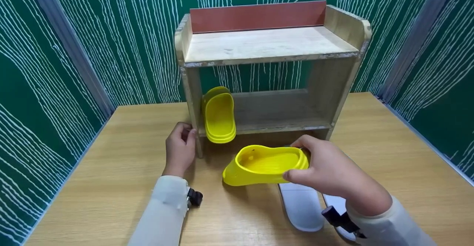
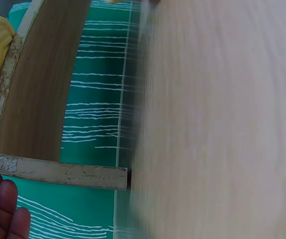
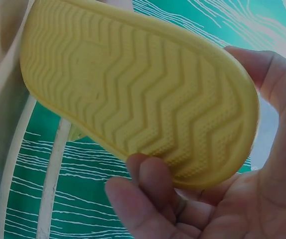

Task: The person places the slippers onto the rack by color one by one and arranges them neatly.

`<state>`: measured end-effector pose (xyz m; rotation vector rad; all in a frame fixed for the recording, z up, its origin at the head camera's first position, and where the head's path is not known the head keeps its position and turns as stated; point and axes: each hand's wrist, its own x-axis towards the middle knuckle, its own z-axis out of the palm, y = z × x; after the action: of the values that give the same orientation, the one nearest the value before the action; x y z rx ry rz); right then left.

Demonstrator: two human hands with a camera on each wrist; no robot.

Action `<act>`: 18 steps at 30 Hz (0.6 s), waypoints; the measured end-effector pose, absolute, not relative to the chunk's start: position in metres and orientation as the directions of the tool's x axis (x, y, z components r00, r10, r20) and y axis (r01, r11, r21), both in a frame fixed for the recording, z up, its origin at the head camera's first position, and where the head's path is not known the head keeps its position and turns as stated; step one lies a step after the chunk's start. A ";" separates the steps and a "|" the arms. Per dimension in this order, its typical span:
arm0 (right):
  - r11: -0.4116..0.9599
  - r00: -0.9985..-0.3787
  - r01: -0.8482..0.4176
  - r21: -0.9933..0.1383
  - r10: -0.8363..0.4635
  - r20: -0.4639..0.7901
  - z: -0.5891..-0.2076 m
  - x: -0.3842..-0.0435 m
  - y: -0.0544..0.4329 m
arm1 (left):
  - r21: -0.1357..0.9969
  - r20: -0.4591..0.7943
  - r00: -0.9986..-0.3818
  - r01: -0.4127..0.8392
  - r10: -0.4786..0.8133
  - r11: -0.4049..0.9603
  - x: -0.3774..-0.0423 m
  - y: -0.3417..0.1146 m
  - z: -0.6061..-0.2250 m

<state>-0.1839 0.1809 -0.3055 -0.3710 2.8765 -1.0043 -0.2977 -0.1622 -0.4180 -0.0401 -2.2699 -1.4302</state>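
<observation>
A yellow clog is in my right hand, which grips it by the heel, thumb on the near side. Its opening faces up and its toe points left, low over the table in front of the shelf. The right wrist view shows the zigzag sole. Another yellow clog stands tilted at the left end of the wooden shelf's lower board. My left hand touches the shelf's left side panel from outside; its fingers are loosely bent at the panel in the left wrist view.
White slippers lie on the table below my right hand and forearm, partly hidden. The shelf has an upper board with a red back strip. Green walls with white streaks surround the table.
</observation>
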 end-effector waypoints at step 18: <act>0.680 -0.958 -0.258 -0.687 -0.271 0.092 -0.282 -0.170 0.208 | 0.836 0.419 -0.883 0.283 -0.213 0.469 -0.298 -0.163 -0.419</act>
<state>-0.1697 0.2078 -0.2823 -0.4507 2.8629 -1.1667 -0.2981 -0.1627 -0.4190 -0.0585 -2.2499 -1.4079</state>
